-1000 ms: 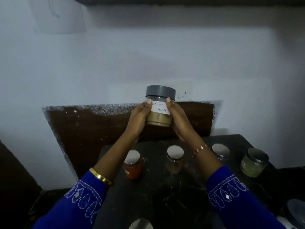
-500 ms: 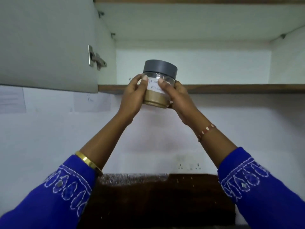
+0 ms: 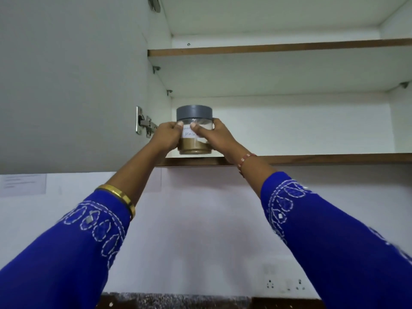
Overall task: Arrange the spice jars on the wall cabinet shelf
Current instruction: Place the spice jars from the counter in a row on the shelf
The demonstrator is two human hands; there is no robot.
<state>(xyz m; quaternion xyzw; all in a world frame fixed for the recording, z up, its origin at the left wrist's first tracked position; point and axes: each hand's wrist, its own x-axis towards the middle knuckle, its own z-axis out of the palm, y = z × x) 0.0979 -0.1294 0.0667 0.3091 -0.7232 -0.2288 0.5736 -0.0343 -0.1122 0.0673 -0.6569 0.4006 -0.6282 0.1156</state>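
I see both arms raised toward the open wall cabinet (image 3: 289, 121), sleeves blue with white stitching. My left hand (image 3: 166, 136) and right hand (image 3: 217, 137) are clamped together on one spice jar (image 3: 194, 132) — the left wrapping its left side, the right its right side, with a thumb of each pressed on the front over a white handwritten label (image 3: 189, 133). The writing is partly covered, and I cannot read it in full.

The jar is clear, stands upright, has a grey lid (image 3: 194, 112) and holds a brownish powder filling roughly its lower part. Its base sits at the level of the bottom shelf (image 3: 312, 159), near the shelf's left end and close to the front edge; I cannot tell whether the base is touching the board or just above it, since the wooden lip hides the contact.

A second shelf (image 3: 278, 48) runs above, well apart from the jar. The cabinet door (image 3: 71, 81) is swung open at the left, and its metal hinge (image 3: 143, 124) lies just beside my left hand. A gold bangle (image 3: 119, 197) sits on the left forearm, a thin beaded bracelet (image 3: 245, 160) on the right wrist. Below the cabinet — pale wall, a socket plate (image 3: 285, 285) at lower right, and a dark speckled strip along the bottom edge.
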